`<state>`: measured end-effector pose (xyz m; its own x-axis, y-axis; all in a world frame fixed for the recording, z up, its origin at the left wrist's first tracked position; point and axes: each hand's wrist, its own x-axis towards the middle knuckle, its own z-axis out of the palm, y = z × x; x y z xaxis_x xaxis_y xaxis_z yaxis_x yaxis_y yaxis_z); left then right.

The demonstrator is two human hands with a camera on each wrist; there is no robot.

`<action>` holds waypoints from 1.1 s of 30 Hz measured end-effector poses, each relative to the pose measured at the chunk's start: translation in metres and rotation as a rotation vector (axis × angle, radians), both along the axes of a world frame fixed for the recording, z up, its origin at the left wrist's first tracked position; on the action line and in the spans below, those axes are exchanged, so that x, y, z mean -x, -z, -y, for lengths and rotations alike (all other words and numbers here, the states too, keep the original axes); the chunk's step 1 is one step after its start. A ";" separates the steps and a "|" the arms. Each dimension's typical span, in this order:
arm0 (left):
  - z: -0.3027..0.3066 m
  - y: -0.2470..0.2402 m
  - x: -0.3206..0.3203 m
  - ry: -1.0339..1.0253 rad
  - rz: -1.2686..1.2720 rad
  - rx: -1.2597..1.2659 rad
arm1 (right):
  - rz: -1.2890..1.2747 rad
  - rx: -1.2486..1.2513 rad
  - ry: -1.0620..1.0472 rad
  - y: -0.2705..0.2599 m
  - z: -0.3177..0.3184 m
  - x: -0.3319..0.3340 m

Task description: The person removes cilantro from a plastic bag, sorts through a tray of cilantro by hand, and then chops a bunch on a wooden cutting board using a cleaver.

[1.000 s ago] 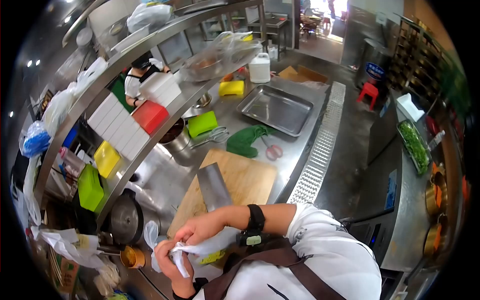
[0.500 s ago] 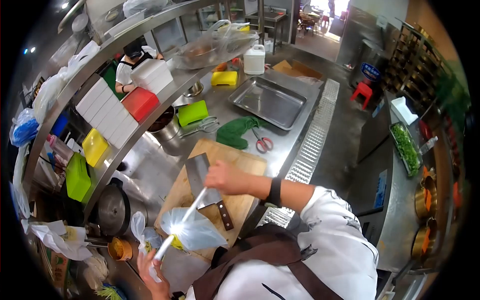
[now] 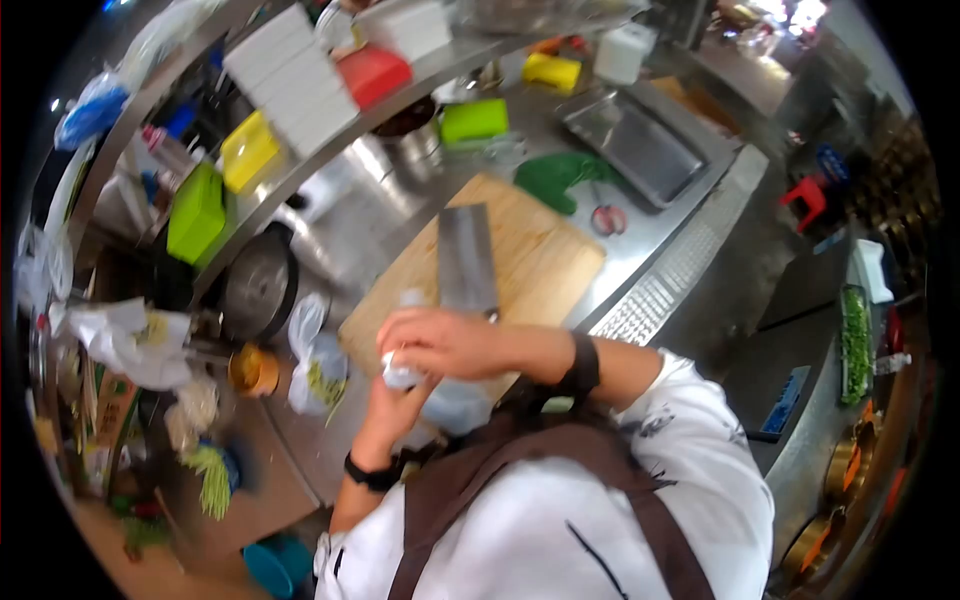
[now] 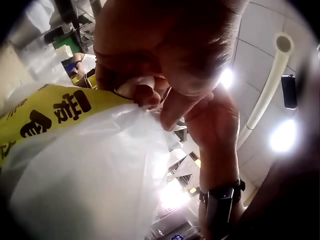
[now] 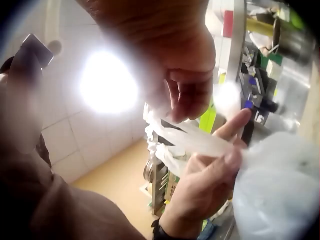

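My left hand (image 3: 395,405) pinches the gathered neck of a translucent white plastic bag (image 5: 277,185), as the right wrist view shows. Just above it, the curled fingers of my right hand (image 3: 435,340) hold the twisted white upper part of the bag. Both hands are close together at the near edge of a wooden cutting board (image 3: 545,260). A yellow band (image 4: 55,112) with dark characters runs across the bag in the left wrist view; the bag's contents are hidden. On the board lies a cleaver (image 3: 466,255), its handle mostly behind my right forearm.
A green cloth (image 3: 550,180), red-handled scissors (image 3: 607,220) and a metal tray (image 3: 640,150) lie beyond the board. Left of it are another plastic bag (image 3: 318,370) and a lidded pot (image 3: 258,285). A shelf with white boxes (image 3: 290,80) overhangs the counter.
Half a second ago my right hand was drawn away over the cleaver, stretching the bag's neck between my hands. Now both hands are back together. The head view has tilted downward.
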<state>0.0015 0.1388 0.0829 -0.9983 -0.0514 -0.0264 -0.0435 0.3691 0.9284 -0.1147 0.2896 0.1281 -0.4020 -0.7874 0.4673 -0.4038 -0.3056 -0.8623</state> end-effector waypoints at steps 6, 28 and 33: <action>0.022 -0.002 -0.007 -0.151 0.009 -0.209 | 0.045 -0.212 0.176 0.036 -0.017 0.017; 0.031 0.017 -0.006 -0.297 -0.326 -0.214 | 0.523 -0.194 0.116 0.071 0.011 -0.004; 0.013 0.004 0.000 -0.145 -0.211 -0.299 | 0.329 -0.167 0.116 0.084 0.017 -0.007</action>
<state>0.0014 0.1258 0.0793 -0.9663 -0.2139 0.1435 0.1280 0.0847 0.9882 -0.1074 0.2724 0.0444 -0.6001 -0.7821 0.1677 -0.1211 -0.1184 -0.9856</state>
